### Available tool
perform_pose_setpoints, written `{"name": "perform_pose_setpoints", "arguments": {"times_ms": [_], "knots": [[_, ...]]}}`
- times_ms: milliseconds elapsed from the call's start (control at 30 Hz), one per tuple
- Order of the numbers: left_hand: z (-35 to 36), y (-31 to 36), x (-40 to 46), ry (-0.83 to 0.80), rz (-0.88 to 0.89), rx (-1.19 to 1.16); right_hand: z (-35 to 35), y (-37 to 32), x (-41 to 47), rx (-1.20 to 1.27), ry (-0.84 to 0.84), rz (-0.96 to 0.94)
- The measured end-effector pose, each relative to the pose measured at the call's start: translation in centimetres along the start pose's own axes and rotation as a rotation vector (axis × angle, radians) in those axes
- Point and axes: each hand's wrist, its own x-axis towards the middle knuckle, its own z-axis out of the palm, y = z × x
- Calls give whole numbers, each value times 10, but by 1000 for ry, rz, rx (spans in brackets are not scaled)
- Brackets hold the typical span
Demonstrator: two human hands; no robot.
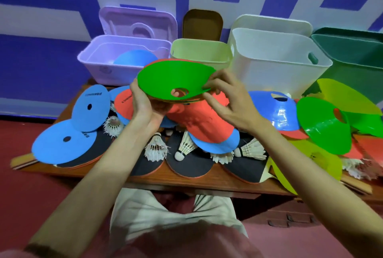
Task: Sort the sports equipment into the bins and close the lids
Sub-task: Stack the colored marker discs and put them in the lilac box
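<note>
Left hand (145, 102) grips a cone stack (176, 79), green on top, from below, above the bench (186, 181). Right hand (223, 100) pinches its right rim. Purple bin (93, 65) sits behind-left, nearer the left hand.

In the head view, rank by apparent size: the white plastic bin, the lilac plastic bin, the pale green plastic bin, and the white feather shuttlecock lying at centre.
1. White plastic bin
2. Lilac plastic bin; it looks a little smaller than the white one, so this order is unsure.
3. Pale green plastic bin, partly hidden.
4. White feather shuttlecock
</note>
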Motion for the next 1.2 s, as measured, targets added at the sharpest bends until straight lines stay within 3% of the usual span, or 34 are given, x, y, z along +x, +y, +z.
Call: {"name": "perform_pose_setpoints", "arguments": {"times_ms": [100,200,300,433,733,933,1100,1200], "knots": [[-12,11,7,14,-2,-67,10,-3,10,50,74,44],[-23,23,15,49,10,-119,28,-4,26,93,161,262],[-29,35,20,57,23,-140,56,-2,50,208,86,545],[-31,55,30,48,55,-107,88,4,84,425,12,742],[-26,127,102,-84,104,124,131,14,180,393,52,713],[-37,155,166,21,107,448,188,76,233,279,38,674],[-53,169,218,193,222,614,198,68,257,106,-76,671],[-69,171,251,219,224,869,214,82,264,6,-183,640]]}}
